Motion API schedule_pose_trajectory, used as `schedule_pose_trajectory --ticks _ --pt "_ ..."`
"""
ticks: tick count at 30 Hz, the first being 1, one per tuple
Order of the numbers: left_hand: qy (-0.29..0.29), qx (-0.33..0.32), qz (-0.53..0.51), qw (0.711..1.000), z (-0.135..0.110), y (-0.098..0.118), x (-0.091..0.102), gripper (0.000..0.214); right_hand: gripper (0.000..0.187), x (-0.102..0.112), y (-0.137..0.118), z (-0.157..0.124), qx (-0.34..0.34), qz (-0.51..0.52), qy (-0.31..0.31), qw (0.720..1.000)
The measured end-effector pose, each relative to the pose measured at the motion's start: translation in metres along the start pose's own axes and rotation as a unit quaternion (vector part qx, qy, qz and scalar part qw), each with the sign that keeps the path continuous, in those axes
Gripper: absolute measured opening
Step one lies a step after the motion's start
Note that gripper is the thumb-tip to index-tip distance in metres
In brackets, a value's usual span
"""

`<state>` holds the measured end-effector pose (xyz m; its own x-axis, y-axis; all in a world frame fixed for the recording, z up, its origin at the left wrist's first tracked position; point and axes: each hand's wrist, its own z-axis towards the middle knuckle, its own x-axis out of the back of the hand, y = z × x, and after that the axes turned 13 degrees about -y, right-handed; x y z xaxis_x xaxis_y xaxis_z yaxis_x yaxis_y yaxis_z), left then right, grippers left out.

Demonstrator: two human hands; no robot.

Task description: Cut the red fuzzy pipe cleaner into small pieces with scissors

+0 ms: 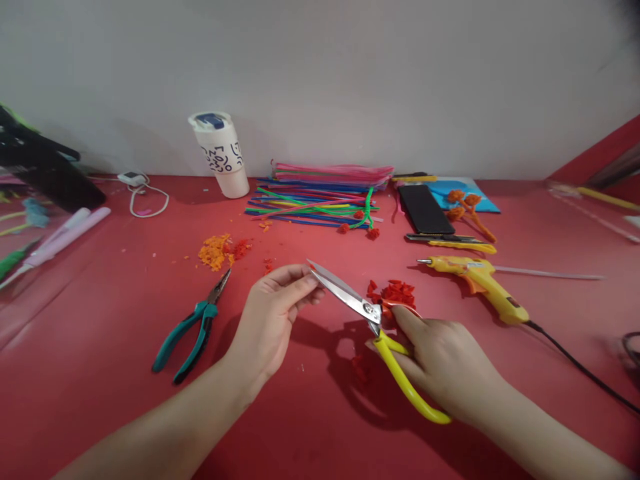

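Note:
My right hand is closed round the yellow handles of a pair of scissors, whose blades point up and left. A curved orange-red strip shows at its fingers; I cannot tell whether it is held. The thumb and fingers of my left hand are pinched at the blade tips, with a small red piece just showing there. A pile of small red fuzzy pieces lies behind my right hand. Orange trimmings and red trimmings lie beyond my left hand.
Teal-handled pliers lie left. A yellow glue gun with its cord is at right. Behind are pipe cleaners, a white tumbler, a black phone and orange fuzzy flowers. A grey wall closes the back.

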<state>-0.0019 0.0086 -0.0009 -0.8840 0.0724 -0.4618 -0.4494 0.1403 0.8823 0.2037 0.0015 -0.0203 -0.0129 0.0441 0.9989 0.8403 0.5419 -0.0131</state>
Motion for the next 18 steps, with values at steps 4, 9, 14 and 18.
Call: schedule_pose_trajectory --ticks 4,9,14,18 --pt "-0.006 -0.001 -0.005 1.0 0.0003 0.0007 0.0 0.005 0.032 0.0003 -0.0003 -0.0002 0.003 -0.008 0.003 1.0" --pt "-0.008 -0.001 -0.017 1.0 -0.0001 0.0008 -0.0001 0.004 0.03 0.0018 -0.0012 -0.0001 0.015 -0.019 0.021 0.999" --pt "-0.01 -0.003 -0.019 1.0 -0.0008 0.0 -0.0001 0.005 0.03 -0.0001 -0.0003 -0.0006 0.011 -0.021 0.009 1.0" --pt "-0.015 -0.005 -0.025 1.0 -0.0004 0.0 0.0004 0.004 0.032 0.0003 -0.0005 -0.0009 0.0 -0.008 -0.006 1.0"
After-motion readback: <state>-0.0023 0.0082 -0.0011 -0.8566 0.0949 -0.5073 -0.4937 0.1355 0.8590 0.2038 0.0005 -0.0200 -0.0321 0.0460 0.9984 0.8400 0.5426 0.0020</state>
